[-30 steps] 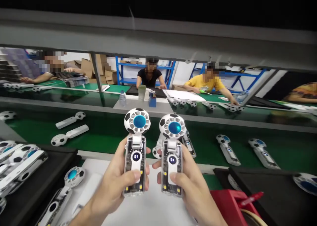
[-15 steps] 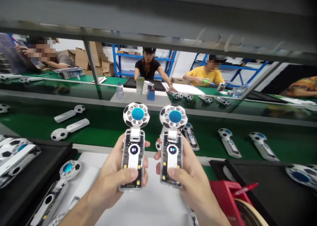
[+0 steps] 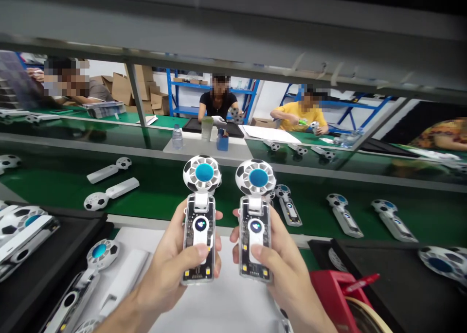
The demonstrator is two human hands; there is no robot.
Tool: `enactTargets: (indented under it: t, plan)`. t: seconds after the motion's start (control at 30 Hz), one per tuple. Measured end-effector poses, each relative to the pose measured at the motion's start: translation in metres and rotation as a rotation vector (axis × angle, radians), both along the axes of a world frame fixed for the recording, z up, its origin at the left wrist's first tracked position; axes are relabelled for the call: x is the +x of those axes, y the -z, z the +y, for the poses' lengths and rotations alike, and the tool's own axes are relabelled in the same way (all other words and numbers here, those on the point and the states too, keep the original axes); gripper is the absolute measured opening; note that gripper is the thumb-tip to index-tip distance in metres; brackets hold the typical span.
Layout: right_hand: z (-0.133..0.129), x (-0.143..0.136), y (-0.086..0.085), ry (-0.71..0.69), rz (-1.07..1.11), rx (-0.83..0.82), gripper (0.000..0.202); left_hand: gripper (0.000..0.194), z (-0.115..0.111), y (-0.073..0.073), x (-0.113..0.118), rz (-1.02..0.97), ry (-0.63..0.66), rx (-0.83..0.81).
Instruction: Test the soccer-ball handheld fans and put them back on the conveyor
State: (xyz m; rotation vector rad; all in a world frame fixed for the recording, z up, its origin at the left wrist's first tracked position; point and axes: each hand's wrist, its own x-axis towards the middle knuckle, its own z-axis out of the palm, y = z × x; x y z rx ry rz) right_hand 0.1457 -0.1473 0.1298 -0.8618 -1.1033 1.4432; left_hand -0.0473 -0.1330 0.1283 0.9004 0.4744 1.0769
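Two handheld fans with football-patterned heads stand upright side by side in front of me. My left hand (image 3: pixel 175 255) is wrapped round the left handheld fan (image 3: pixel 199 226), its thumb on the white strip below a small round lit display. The right handheld fan (image 3: pixel 255 226) is gripped the same way by my right hand (image 3: pixel 280 255), thumb on its lower strip. Both have clear handles showing a dark circuit board, and blue centres in their heads. An icon glows on each display. White paper (image 3: pixel 219 304) lies beneath my hands.
More fans lie on the green conveyor belt (image 3: pixel 153 206), including one fan (image 3: pixel 345 216) at right. Black trays hold fans at left (image 3: pixel 87 221) and right (image 3: pixel 394 284). A red tape dispenser (image 3: pixel 324 289) with a red pen stands at right. Co-workers sit across the line.
Both displays have changed from digits to an icon. Fans on the belt have shifted slightly right. The co-worker opposite has drawn an arm back and now holds up a fan.
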Motion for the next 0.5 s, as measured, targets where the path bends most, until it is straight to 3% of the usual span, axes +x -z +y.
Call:
enactTargets:
  t: [0.27,0.37,0.43,0.5]
  plan:
    - [-0.003,0.0,-0.005,-0.028,-0.001,0.047,0.074,0.044,0.0,0.0,-0.001,0.001,0.042,0.029]
    - [-0.005,-0.005,-0.005,0.046,0.006,0.118,0.068,0.046,-0.005,-0.002,0.003,-0.001,0.053,0.04]
    - [-0.012,-0.008,-0.008,0.148,0.051,0.178,0.053,0.049,-0.01,-0.002,0.006,0.014,-0.003,0.093]
    - [-0.026,-0.005,-0.015,0.145,0.137,0.201,0.037,0.048,-0.015,-0.002,0.005,0.116,-0.184,0.191]
